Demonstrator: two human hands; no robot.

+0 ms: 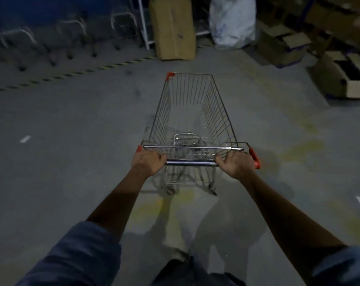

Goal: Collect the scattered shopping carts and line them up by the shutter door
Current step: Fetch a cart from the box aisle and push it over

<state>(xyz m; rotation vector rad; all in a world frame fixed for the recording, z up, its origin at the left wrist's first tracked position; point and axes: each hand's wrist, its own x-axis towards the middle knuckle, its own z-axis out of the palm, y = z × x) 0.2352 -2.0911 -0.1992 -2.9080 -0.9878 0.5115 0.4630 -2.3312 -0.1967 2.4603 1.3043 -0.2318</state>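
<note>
A wire shopping cart point(192, 108) with red corner caps stands on the grey floor straight ahead of me, its basket empty. My left hand point(148, 163) grips the left end of its handle bar point(190, 163). My right hand point(235, 165) grips the right end of the same bar. At the far left, several other carts point(51, 42) stand side by side in a blurred row against a dark blue wall.
A black-and-yellow striped line point(72, 74) runs across the floor in front of the cart row. A tall cardboard box point(173, 27) and a white sack point(232, 21) stand ahead. Open cardboard boxes point(338, 77) sit at the right.
</note>
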